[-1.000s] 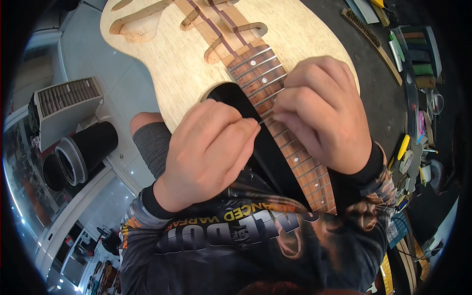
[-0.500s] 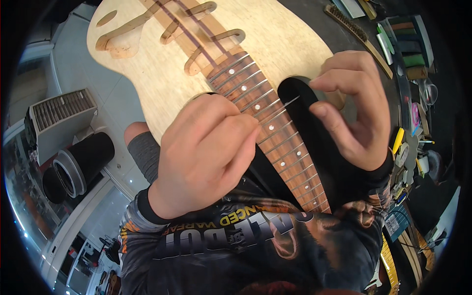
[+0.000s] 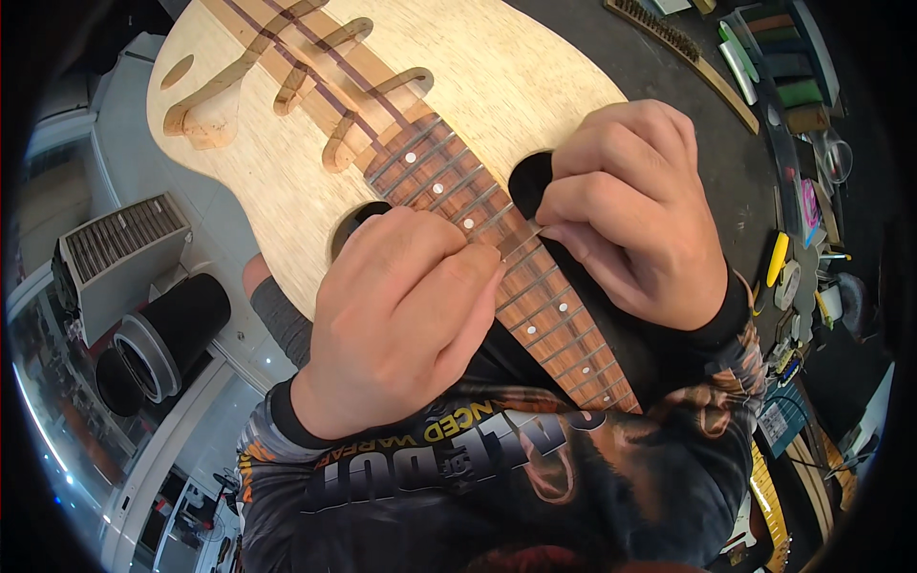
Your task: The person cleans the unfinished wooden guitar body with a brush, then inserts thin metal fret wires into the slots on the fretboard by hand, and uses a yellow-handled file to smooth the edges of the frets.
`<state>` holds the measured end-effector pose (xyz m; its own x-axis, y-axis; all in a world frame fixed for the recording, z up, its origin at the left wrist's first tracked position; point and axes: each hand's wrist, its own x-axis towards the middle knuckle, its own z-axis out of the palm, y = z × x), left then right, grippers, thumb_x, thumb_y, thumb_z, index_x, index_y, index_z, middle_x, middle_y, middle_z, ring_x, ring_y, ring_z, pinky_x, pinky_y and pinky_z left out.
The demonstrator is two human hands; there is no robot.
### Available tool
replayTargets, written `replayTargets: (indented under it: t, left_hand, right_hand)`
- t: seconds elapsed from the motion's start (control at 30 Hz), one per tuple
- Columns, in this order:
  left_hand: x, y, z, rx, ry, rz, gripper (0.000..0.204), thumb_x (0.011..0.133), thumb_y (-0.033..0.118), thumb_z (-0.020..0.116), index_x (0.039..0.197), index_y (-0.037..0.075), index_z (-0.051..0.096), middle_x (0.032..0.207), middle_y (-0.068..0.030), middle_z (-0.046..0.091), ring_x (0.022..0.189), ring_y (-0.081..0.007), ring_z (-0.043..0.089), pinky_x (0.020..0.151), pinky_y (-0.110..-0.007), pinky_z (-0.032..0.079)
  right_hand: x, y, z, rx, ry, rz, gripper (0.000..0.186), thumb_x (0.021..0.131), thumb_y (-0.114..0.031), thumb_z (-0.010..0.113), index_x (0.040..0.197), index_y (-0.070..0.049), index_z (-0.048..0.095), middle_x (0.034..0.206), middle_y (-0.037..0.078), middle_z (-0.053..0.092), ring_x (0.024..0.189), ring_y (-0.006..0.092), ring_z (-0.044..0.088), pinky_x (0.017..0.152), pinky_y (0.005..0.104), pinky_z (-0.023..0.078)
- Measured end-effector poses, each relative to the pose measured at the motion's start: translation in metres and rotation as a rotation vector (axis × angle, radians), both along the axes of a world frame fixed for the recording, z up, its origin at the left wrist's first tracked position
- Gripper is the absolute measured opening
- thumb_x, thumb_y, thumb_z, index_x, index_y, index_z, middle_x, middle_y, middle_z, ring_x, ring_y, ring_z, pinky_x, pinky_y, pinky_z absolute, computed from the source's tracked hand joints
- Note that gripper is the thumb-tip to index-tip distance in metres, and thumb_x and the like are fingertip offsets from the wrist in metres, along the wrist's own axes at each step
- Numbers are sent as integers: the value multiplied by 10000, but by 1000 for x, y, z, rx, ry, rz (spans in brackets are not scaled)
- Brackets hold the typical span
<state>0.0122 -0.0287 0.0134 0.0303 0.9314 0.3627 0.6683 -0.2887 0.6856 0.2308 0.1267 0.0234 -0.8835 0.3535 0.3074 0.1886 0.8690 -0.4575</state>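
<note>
An unfinished electric guitar lies across my lap, its pale wooden body [image 3: 497,57] pointing up and away and its brown fretboard [image 3: 549,310] running down toward me. Metal frets and white dot inlays line the fretboard. My left hand [image 3: 387,315] is closed at the left edge of the board, thumb and forefinger pinched. On the opposite edge my right hand [image 3: 635,215] pinches too, its fingertips touching the end of a thin fret wire [image 3: 522,244] that lies across the board between both hands. The fingers hide both ends of the wire.
Routed cavities [image 3: 205,129] open in the body's face. On the dark bench at right lie a wooden-handled wire brush [image 3: 707,72], a yellow-handled tool [image 3: 778,258] and various small tools. To the left stand a black cylindrical bin [image 3: 181,325] and a slatted box [image 3: 124,248] on the floor.
My right hand has come left and closed in a pinch at the fretboard's edge, where a wire end stuck out before. The guitar body has shifted left and slightly downward in view.
</note>
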Motion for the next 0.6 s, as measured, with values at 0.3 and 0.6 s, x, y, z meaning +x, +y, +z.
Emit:
replayTargets:
  t: [0.3,0.6]
  left_hand:
    - [-7,1,-2,68,16,120,246,880,-144,895,1079,-24,815,968,-139,754,769,-258,708,668,-347,535]
    - [-11,2,-5,27,-5,139,283,829,-109,908,1064,0,794,945,-138,706,816,-338,723,714,-430,574]
  right_hand:
    - [-8,9,2,65,61,-63,368,836,-12,931,1165,-106,796,1151,55,748,1144,319,717,1090,475,468]
    - [-12,14,0,25,64,-30,456,857,-27,949,1280,-98,796,1196,82,763,1151,326,719,1108,471,459]
